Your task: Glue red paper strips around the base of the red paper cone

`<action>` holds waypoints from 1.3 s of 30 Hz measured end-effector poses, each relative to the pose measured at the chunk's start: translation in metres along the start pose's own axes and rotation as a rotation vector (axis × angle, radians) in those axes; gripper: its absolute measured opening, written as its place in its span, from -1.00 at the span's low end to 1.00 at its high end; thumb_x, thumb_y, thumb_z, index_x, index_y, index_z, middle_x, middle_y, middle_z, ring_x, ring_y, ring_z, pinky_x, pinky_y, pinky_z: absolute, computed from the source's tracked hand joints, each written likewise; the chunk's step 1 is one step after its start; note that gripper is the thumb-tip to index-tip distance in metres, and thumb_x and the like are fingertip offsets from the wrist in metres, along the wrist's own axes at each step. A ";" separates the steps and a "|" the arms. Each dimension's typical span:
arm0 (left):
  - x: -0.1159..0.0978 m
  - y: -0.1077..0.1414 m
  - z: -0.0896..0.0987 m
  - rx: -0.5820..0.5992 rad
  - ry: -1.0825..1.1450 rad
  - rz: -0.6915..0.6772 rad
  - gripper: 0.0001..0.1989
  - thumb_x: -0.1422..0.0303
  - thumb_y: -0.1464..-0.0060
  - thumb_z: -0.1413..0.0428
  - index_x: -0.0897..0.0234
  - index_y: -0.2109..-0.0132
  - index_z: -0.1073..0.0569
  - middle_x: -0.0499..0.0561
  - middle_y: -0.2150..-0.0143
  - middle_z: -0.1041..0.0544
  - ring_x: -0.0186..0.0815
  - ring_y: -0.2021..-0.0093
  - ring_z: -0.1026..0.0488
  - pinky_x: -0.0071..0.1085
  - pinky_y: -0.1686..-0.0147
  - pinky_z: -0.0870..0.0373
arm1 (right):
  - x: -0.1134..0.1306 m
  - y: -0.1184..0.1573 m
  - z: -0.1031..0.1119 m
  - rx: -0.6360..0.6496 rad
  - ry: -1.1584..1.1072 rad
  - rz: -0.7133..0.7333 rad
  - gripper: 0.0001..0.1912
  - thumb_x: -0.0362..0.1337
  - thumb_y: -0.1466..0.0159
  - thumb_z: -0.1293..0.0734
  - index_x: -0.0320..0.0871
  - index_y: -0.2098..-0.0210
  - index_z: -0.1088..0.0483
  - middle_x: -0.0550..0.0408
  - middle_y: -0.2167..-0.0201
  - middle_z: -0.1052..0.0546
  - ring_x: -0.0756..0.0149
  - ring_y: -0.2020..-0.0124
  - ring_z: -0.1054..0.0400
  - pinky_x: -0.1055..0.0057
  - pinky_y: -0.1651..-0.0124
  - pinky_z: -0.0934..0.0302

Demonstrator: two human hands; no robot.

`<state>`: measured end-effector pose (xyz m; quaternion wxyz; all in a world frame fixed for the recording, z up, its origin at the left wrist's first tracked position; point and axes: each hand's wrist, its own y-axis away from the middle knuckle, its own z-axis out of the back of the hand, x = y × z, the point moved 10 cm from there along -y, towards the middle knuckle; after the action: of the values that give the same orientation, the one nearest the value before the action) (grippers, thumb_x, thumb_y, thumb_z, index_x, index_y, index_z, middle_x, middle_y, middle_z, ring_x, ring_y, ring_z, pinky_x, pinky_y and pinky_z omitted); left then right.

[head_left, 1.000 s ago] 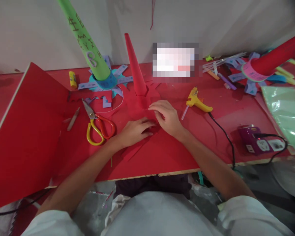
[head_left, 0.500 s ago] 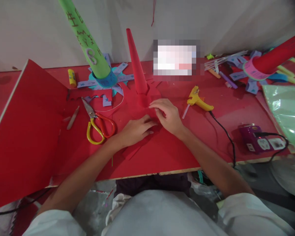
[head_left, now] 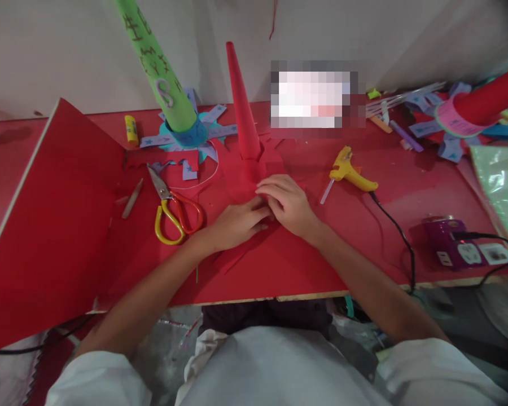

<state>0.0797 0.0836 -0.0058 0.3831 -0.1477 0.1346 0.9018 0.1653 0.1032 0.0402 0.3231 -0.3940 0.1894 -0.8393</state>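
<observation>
A slender red paper cone (head_left: 242, 101) stands upright, tilted a little to the left, with flat red paper pieces (head_left: 274, 159) spread around its foot. Just in front of it my two hands meet low over the table. My left hand (head_left: 240, 226) has its fingers bent and pressed together against red paper. Close above its fingertips, my right hand (head_left: 291, 206) is curled, thumb and fingers closing on the same red paper at the cone's near side. Red on red makes the paper's edge between the fingers hard to see.
Scissors (head_left: 182, 211) lie left of my left arm, near a red board (head_left: 55, 225) standing up. A green decorated cone (head_left: 163, 73) and a glue stick (head_left: 131, 131) are behind. Rightward are a yellow glue gun (head_left: 349, 172), its cord, and a purple box (head_left: 451, 242).
My right hand has come down slightly and nearer to my left hand, so the fingertips now meet. The whole view has shifted a little; the cone stays put.
</observation>
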 end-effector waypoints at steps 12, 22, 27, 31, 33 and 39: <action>-0.001 0.002 0.001 -0.131 0.080 -0.071 -0.85 0.36 -0.38 -0.12 0.19 -0.06 -0.44 0.04 -0.03 -0.62 -0.22 0.03 -0.60 -0.38 0.23 -0.38 | -0.004 0.002 0.003 -0.020 0.006 -0.011 -0.58 -0.54 -0.35 -0.18 -0.06 0.04 -0.57 -0.02 0.03 -0.65 0.08 -0.07 -0.49 0.05 -0.19 -0.38; 0.008 0.009 0.026 -0.470 0.331 -0.107 -0.81 0.49 -0.36 -0.05 0.20 0.03 -0.54 0.05 0.02 -0.58 -0.28 0.02 -0.56 -0.37 0.03 -0.48 | -0.012 0.000 0.018 -0.032 -0.051 -0.146 -0.69 -0.19 -0.55 -0.18 -0.04 -0.04 -0.55 -0.01 0.06 -0.68 0.14 0.00 -0.54 0.15 -0.10 -0.40; 0.018 0.018 0.046 -0.692 0.395 -0.059 -0.84 0.52 -0.35 -0.07 0.24 0.07 -0.51 0.05 0.08 -0.58 -0.31 0.08 -0.55 -0.36 0.05 -0.48 | -0.014 0.003 0.009 0.033 -0.075 -0.154 -0.66 -0.04 -0.54 -0.23 -0.07 -0.01 -0.55 -0.01 0.09 -0.68 0.15 0.08 -0.54 0.21 -0.03 -0.39; 0.021 0.020 0.051 -0.718 0.391 -0.042 -0.88 0.52 -0.33 -0.09 0.24 0.10 -0.50 0.03 0.13 -0.58 -0.32 0.13 -0.53 -0.38 0.10 -0.46 | -0.017 0.005 -0.002 0.087 -0.066 -0.152 -0.69 -0.01 -0.50 -0.29 -0.08 0.17 -0.54 0.01 0.25 -0.65 0.17 0.20 -0.49 0.25 0.10 -0.33; 0.023 0.020 0.052 -0.729 0.392 -0.022 -0.91 0.50 -0.34 -0.10 0.24 0.12 -0.49 0.01 0.17 -0.57 -0.34 0.17 -0.52 -0.40 0.14 -0.45 | -0.019 0.006 -0.005 0.108 -0.056 -0.154 -0.69 -0.05 -0.50 -0.29 -0.08 0.23 -0.53 0.04 0.32 -0.62 0.19 0.26 -0.45 0.27 0.16 -0.28; 0.029 0.024 0.055 -0.775 0.445 0.033 -0.91 0.48 -0.35 -0.10 0.23 0.18 -0.44 -0.04 0.25 -0.53 -0.40 0.27 -0.46 -0.45 0.25 -0.37 | -0.022 0.006 -0.010 0.167 -0.038 -0.166 -0.71 -0.10 -0.51 -0.27 -0.09 0.25 -0.51 0.04 0.34 -0.58 0.21 0.29 -0.38 0.30 0.19 -0.19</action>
<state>0.0336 0.1061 0.0376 0.2468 -0.4685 -0.1319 0.8380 0.1702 0.1147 0.0182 0.2877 -0.3959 0.0792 -0.8685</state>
